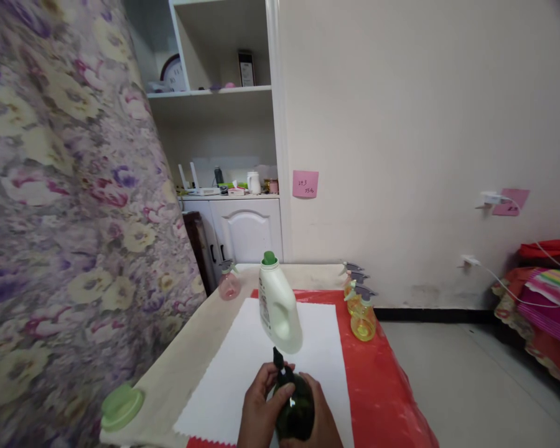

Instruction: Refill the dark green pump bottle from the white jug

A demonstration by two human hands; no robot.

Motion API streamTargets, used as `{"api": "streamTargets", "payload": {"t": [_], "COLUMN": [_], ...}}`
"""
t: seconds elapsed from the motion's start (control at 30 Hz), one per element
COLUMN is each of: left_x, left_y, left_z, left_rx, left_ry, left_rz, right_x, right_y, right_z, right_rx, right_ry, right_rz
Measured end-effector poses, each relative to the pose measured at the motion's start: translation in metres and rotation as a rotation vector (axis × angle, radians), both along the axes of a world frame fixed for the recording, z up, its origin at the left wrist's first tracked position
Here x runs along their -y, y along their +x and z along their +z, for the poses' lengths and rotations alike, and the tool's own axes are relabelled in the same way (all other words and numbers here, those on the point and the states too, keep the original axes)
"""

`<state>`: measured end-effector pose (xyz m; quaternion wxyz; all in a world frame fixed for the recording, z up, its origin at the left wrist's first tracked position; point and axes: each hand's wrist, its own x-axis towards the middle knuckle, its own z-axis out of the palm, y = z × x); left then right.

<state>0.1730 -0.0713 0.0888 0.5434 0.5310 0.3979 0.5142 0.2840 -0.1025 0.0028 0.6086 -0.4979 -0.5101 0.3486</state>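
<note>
A dark green pump bottle (295, 414) with a black pump head (279, 358) is held at the near edge of the table. My left hand (260, 401) grips its neck and collar, thumb across the front. Around the bottle's right side and underneath wraps my right hand (321, 417). Just beyond stands a pale green detergent jug (280, 308), upright and uncapped at the top except for a green spout piece (269, 257). Beneath them lies a white sheet (233, 367).
Several yellow spray bottles (363, 320) line the table's right side on a red cover (373, 392). A pink spray bottle (229, 283) stands at the back left. Near the left front edge sits a light green lid (122, 406). A floral curtain (74, 218) hangs along the left.
</note>
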Motion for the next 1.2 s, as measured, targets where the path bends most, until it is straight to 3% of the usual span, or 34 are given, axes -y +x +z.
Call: {"api": "streamTargets", "payload": {"t": [0.13, 0.23, 0.4, 0.67, 0.83, 0.97, 1.2], "left_x": [0.002, 0.000, -0.001, 0.002, 0.001, 0.000, 0.003], "left_y": [0.003, 0.001, -0.007, -0.003, -0.003, -0.003, 0.003], "left_z": [-0.003, -0.001, 0.008, 0.010, 0.018, 0.017, 0.004], "left_rx": [-0.076, -0.049, -0.025, -0.047, -0.092, -0.105, -0.150], "left_ry": [0.056, 0.039, 0.003, -0.008, 0.003, 0.016, 0.079], "left_rz": [0.009, -0.042, -0.176, -0.036, -0.076, -0.049, 0.084], "right_x": [0.002, 0.004, 0.008, 0.012, 0.012, 0.011, 0.013], "right_y": [0.003, 0.008, 0.007, 0.006, 0.009, 0.006, -0.001], "right_z": [-0.007, -0.005, 0.009, 0.015, 0.011, 0.008, 0.008], "right_rx": [0.084, 0.123, -0.019, -0.092, -0.111, -0.078, 0.071], "right_ry": [-0.022, -0.035, -0.081, -0.110, -0.082, -0.106, -0.102], "right_rz": [-0.102, -0.074, 0.023, 0.076, 0.120, 0.083, -0.070]}}
